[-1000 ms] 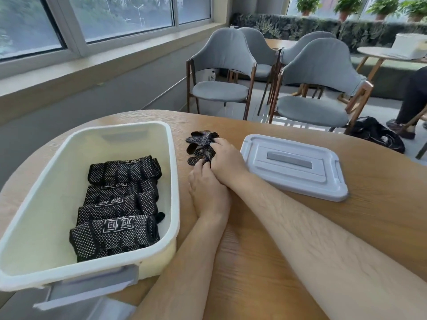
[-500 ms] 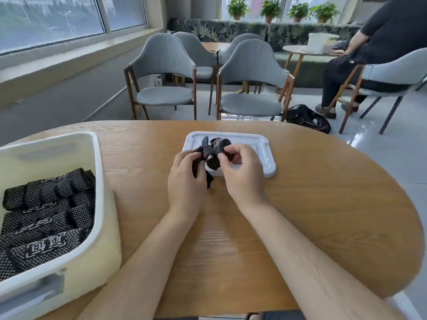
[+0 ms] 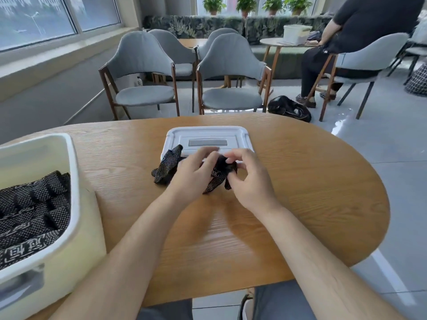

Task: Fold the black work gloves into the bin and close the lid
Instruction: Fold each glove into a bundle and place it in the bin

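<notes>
The person's left hand (image 3: 193,175) and right hand (image 3: 250,183) meet over the black work gloves (image 3: 167,167) near the middle of the wooden counter (image 3: 312,192). The left hand lies palm down with its fingers curled into the bunched fabric; its fingertips are blurred, so the exact grip is hard to read. The right hand pinches the dark fabric between thumb and forefinger at the top of the bunch, with its other fingers loosely bent. Two dotted strips of glove hang down between the hands toward the counter. To the left of the left hand, a dotted part of the gloves lies spread out, its tip overlapping the near left corner of the white lid (image 3: 208,136).

The lid lies flat on the counter just behind the hands, a grey rectangular recess showing in its top. The cream-white bin (image 3: 75,181) stands uncovered at the left edge of the counter, well apart from the hands. Inside it, folded gloves (image 3: 34,204) lie side by side in a row, white markings showing on the nearest.

Beyond the counter stand grey chairs (image 3: 143,65), a black bag (image 3: 288,108) lies on the floor, and a seated person (image 3: 360,31) is at the far right.
</notes>
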`<state>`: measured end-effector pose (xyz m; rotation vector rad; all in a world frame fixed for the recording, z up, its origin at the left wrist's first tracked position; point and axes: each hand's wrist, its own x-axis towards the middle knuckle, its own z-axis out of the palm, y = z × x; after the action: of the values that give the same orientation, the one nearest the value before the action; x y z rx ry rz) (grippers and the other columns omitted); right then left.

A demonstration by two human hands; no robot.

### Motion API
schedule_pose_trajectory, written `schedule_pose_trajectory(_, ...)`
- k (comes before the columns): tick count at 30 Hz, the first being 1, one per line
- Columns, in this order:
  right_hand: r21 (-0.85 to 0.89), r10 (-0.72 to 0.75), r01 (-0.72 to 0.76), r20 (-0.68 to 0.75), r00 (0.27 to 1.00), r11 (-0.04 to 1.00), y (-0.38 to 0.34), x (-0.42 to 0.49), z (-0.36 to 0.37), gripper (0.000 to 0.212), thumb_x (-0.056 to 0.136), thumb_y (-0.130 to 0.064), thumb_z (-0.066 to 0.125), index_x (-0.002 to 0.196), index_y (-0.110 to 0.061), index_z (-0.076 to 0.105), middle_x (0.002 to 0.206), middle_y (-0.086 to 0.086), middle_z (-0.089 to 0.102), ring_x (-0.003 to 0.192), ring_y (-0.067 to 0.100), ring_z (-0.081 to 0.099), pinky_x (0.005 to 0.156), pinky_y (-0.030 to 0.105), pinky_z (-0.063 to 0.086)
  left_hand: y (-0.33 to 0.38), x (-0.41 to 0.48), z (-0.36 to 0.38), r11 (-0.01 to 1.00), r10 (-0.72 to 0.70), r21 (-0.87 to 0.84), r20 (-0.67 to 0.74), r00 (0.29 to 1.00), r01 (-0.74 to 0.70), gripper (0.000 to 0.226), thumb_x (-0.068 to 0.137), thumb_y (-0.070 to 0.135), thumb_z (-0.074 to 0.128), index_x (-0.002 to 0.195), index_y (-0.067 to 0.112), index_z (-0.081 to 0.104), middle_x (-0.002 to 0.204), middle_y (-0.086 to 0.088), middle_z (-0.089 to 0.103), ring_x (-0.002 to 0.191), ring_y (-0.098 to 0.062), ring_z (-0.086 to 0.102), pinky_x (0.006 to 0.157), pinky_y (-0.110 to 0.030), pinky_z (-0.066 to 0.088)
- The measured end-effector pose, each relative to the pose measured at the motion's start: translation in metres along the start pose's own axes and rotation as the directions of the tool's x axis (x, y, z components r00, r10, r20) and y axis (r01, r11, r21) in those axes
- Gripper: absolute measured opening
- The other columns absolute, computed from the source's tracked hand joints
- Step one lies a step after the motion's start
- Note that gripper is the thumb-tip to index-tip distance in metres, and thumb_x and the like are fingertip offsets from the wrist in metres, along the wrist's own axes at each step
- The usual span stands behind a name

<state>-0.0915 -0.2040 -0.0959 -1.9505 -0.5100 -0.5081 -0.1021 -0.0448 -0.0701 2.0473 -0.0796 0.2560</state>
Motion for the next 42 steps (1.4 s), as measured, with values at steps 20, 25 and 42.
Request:
schedule_pose_trajectory(20, 0.047, 0.047, -0.046, -0.015, 0.999, 0.998, -0.016, 0.013, -0.029, 0.009, 0.100, -0.016, 0.061, 0.093, -0.021, 0.064, 0.099, -0.012, 0.062, 0.097, 0.000, 0.057, 0.077, 0.010, 0.044, 0.000, -0.010, -0.006, 0.976, 0.016, -0.219, 0.131, 0.991, 0.013, 0.002, 0.093, 0.018, 0.072, 0.095, 0.020, 0.072, 0.083, 0.003, 0.055, 0.077, -0.013, 0.050, 0.075, -0.026, 0.041)
schedule_pose_trajectory(25, 0.094, 0.406, -0.445, 0.277, 0.871, 0.891, -0.006, 0.004, -0.028, 0.044, 0.093, -0.033, 0.065, 0.134, -0.036, 0.050, 0.126, -0.013, 0.057, 0.113, 0.004, 0.058, 0.093, 0.030, 0.045, -0.004, -0.014, -0.003, 0.957, -0.039, -0.284, 0.051, 0.998, 0.051, 0.005, 0.097, 0.014, 0.066, 0.095, 0.019, 0.066, 0.086, 0.005, 0.057, 0.078, -0.009, 0.051, 0.073, -0.021, 0.042)
schedule_pose_trajectory(42, 0.198, 0.261, -0.311, 0.242, 0.935, 0.929, -0.016, 0.019, -0.039, 0.010, 0.100, -0.027, 0.065, 0.101, -0.021, 0.073, 0.096, -0.005, 0.079, 0.092, 0.012, 0.074, 0.088, 0.034, 0.057, 0.023, -0.011, -0.019, 0.902, -0.222, -0.366, 0.061, 0.973, 0.229, 0.073, 0.077, 0.029, 0.087, 0.142, 0.029, 0.053, 0.129, 0.010, 0.066, 0.111, -0.009, 0.067, 0.098, -0.036, 0.053)
